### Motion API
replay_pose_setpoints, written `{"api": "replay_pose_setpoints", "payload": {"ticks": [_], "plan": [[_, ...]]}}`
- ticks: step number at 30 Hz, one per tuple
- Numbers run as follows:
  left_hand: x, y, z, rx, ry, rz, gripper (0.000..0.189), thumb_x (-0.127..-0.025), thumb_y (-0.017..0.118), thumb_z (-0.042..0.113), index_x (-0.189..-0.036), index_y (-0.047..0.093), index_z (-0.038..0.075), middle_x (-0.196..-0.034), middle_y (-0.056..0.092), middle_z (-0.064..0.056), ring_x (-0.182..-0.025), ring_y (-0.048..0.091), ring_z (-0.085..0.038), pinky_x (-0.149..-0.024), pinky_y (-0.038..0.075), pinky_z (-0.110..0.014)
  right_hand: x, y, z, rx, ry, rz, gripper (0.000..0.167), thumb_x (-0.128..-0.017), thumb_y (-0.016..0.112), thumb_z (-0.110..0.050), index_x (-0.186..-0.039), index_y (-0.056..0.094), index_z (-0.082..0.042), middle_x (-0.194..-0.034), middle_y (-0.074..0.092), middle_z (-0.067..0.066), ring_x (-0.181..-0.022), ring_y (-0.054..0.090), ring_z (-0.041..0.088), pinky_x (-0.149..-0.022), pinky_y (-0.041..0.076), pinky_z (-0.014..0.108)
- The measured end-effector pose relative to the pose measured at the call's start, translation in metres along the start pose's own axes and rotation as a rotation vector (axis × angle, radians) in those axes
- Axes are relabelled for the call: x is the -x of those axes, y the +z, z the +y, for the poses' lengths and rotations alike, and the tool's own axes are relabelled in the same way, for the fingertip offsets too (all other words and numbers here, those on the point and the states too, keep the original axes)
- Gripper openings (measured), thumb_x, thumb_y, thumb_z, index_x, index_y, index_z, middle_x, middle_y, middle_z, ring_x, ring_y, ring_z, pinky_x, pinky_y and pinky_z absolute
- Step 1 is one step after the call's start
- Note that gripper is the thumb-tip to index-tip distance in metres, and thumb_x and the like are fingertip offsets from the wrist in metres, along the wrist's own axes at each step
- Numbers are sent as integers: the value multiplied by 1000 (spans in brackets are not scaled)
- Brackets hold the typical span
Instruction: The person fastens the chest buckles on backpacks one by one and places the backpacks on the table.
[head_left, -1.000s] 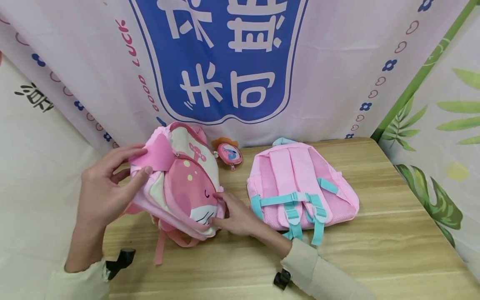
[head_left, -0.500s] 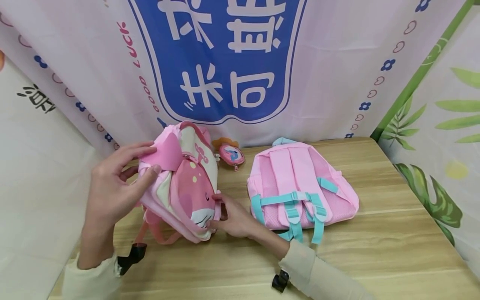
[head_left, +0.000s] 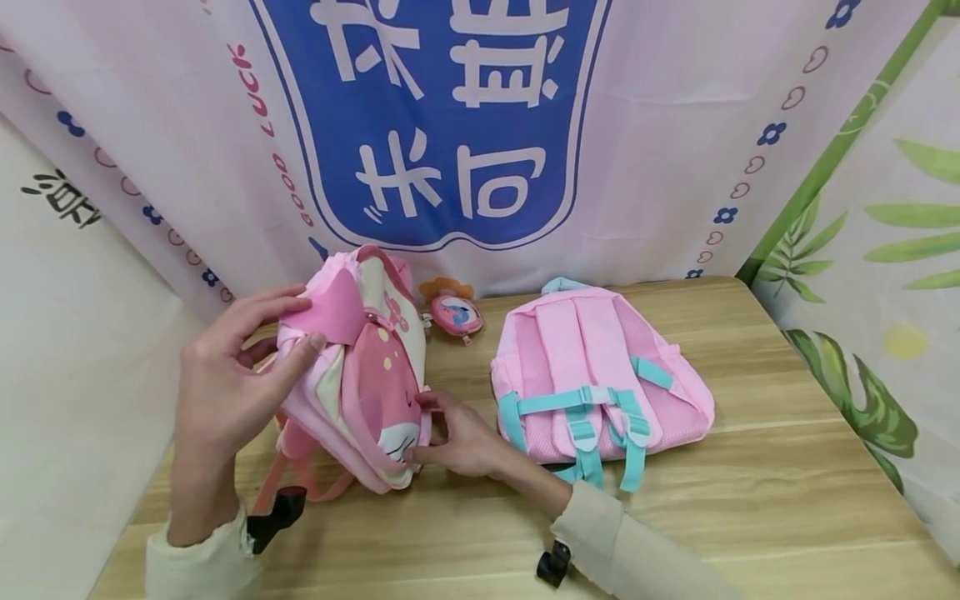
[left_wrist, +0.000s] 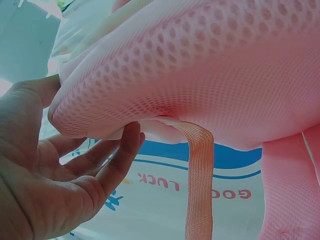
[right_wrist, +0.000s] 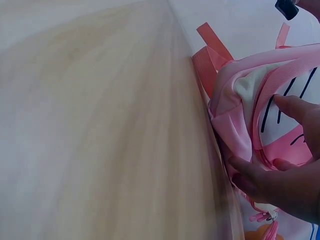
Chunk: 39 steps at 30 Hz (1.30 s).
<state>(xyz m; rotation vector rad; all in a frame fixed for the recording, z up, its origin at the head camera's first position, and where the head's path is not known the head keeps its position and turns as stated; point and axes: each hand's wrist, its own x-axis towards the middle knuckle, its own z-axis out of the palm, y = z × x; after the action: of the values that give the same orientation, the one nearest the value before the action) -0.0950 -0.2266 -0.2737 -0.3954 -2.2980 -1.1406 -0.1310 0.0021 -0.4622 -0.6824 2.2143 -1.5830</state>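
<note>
A pink and cream child's backpack [head_left: 382, 367] with a sleepy cartoon face on its front pocket stands tilted at the left of the table. My left hand [head_left: 240, 358] grips its left side by the pink fin flap, thumb in front; in the left wrist view the fingers [left_wrist: 127, 145] curl under the mesh-covered edge. On the opposite side my right hand [head_left: 457, 437] pinches the pocket's edge near the printed mouth, with the thumb [right_wrist: 292, 106] over the white patch. Coral straps [head_left: 307, 458] hang below the bag. Its back panel is hidden from the head view.
A second pink backpack [head_left: 551, 333] with teal straps lies back side up on the wooden table [head_left: 750, 500], right of the hands. Behind the held bag sits a small round pink pouch [head_left: 457, 314]. A printed cloth [head_left: 652, 167] hangs along the table's back edge.
The held backpack has swung so its front faces further right and shows narrower. My left hand has shifted right with it, and the right hand slightly left. The second backpack stays put.
</note>
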Motion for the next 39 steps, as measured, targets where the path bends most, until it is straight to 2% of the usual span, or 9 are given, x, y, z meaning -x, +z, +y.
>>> {"api": "replay_pose_setpoints", "payload": {"ticks": [6,12,17,19,25,32,39], "plan": [[0,-2,-3,2,-26,11,41,-88,81,-4,-128,77,4,-137,71,-1,-111,68,3,-89,53,-8,-4,6,0,-29,-2,-14,80,-90,88,-27,-156,46,-9,-153,58,7,-136,60,24,-105,56,32],[4,2,-8,11,-57,40,41,-90,81,-1,-131,76,6,-141,70,-5,-112,68,-1,-85,55,-9,-6,5,3,-10,11,-17,79,-89,87,-29,-155,49,-10,-153,59,5,-139,59,22,-110,53,33],[10,10,-12,87,-33,84,40,-90,79,-3,-130,76,2,-139,72,-2,-115,70,-4,-87,56,-11,-4,1,3,-22,7,-37,78,-88,88,-26,-154,50,-9,-149,61,8,-124,62,24,-93,53,26],[11,13,-12,112,-22,94,40,-90,79,-2,-130,76,3,-139,72,-2,-116,70,-5,-88,56,-12,-3,-1,2,-37,1,-50,77,-89,87,-23,-154,49,-7,-149,60,10,-125,62,25,-90,54,25],[10,21,-11,127,-17,103,39,-91,78,0,-130,77,5,-140,72,-4,-119,69,-7,-89,56,-12,-2,-11,-4,-49,19,-83,77,-91,84,-20,-156,46,-2,-155,56,14,-141,58,28,-102,59,37],[10,26,-12,179,23,81,41,-91,75,-4,-131,76,2,-141,71,-3,-121,68,-10,-91,55,-14,0,-28,-17,-65,69,-100,77,-95,81,-23,-160,44,-4,-163,51,13,-151,51,34,-118,52,45],[11,33,-10,197,23,8,44,-93,73,-1,-137,74,8,-147,68,-4,-121,68,-8,-92,55,-15,6,-46,-33,-50,-1,-13,71,-99,77,-20,-160,44,-4,-165,48,13,-151,50,37,-119,50,52]]}}
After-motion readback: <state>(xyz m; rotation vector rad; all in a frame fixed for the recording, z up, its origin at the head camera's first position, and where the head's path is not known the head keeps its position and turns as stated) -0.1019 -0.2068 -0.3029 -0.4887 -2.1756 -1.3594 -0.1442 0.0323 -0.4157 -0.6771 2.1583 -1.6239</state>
